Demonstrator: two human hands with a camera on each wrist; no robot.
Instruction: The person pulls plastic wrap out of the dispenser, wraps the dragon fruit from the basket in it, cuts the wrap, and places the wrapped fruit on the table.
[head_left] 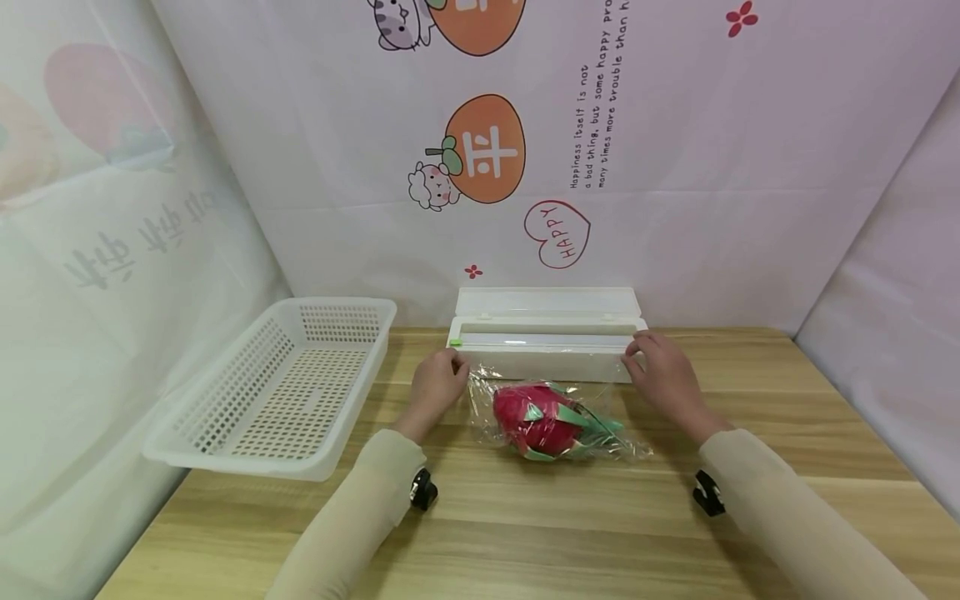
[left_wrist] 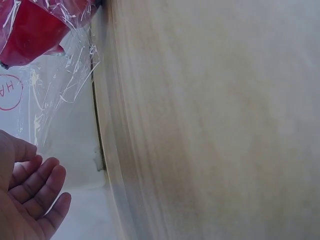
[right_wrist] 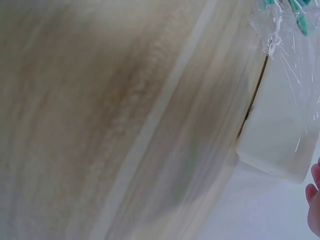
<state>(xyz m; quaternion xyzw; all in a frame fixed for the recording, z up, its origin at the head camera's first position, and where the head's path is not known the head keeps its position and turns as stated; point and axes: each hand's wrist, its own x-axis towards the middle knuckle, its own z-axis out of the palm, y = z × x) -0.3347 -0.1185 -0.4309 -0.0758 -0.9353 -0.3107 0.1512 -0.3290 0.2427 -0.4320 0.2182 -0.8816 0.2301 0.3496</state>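
A red dragon fruit (head_left: 534, 421) with green scales lies on the table, covered by clear cling film (head_left: 480, 410). Behind it stands a white cling film dispenser (head_left: 555, 364), its lid (head_left: 547, 300) raised, with a small green slider (head_left: 455, 342) at the left end of its front edge. My left hand (head_left: 437, 383) pinches the film near the dispenser's left front corner, thumb meeting forefinger. At the opposite end my right hand (head_left: 663, 375) pinches the film beside the right front corner. In the right wrist view, only some fingertips (right_wrist: 312, 192) show at the edge.
A white perforated plastic basket (head_left: 300, 400) stands on the left of the wooden table (head_left: 570, 533). Printed white cloth (head_left: 675, 250) hangs close behind the dispenser and along both sides.
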